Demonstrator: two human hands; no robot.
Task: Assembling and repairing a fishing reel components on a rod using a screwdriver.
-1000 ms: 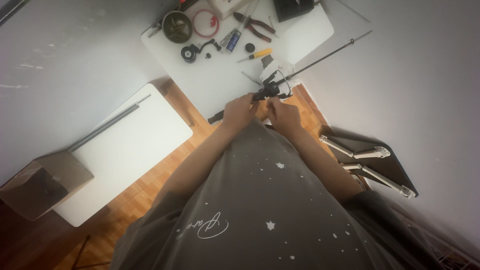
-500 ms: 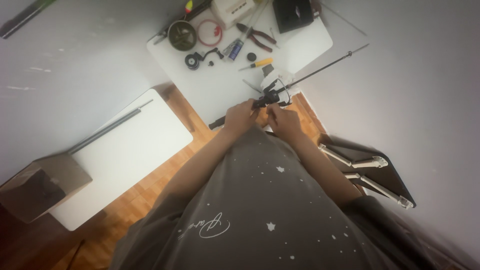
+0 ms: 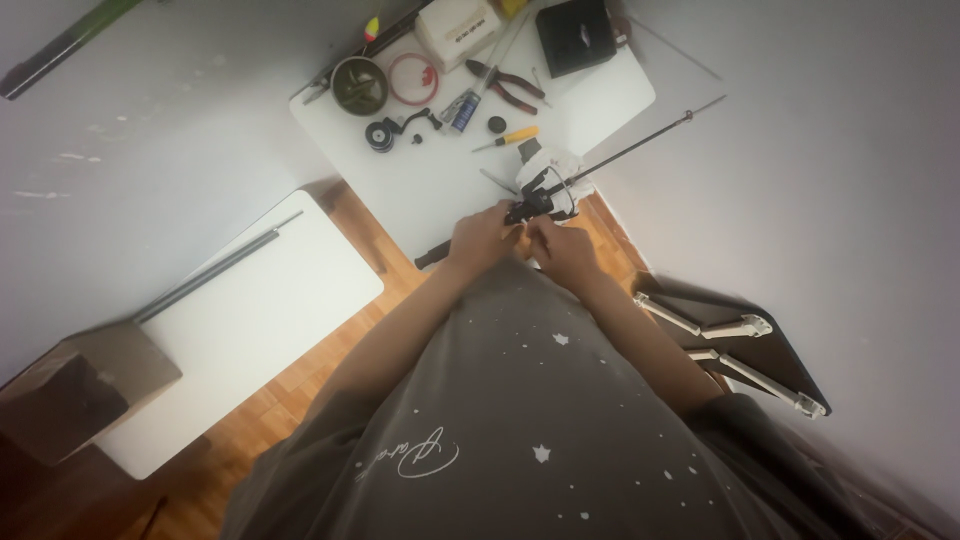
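Observation:
Both my hands meet over the near edge of a white table (image 3: 440,190). My left hand (image 3: 482,238) grips the dark handle of a thin black fishing rod (image 3: 640,146) that runs up to the right past the table edge. My right hand (image 3: 562,248) is closed on the black reel (image 3: 538,196) mounted on the rod, fingers pinched at its near side. A white cloth (image 3: 545,164) lies just beyond the reel.
On the table lie red-handled pliers (image 3: 510,82), a yellow screwdriver (image 3: 508,138), a red ring (image 3: 412,78), a round dark tin (image 3: 358,86), a small black reel part (image 3: 383,132), a white box (image 3: 458,28) and a black case (image 3: 575,34). A second white table (image 3: 250,320) holds a dark rod; a cardboard box (image 3: 75,390) sits left.
The view has shifted slightly, so the table and hands sit a little differently in frame. My hands stay together on the rod and reel, with only small finger movement.

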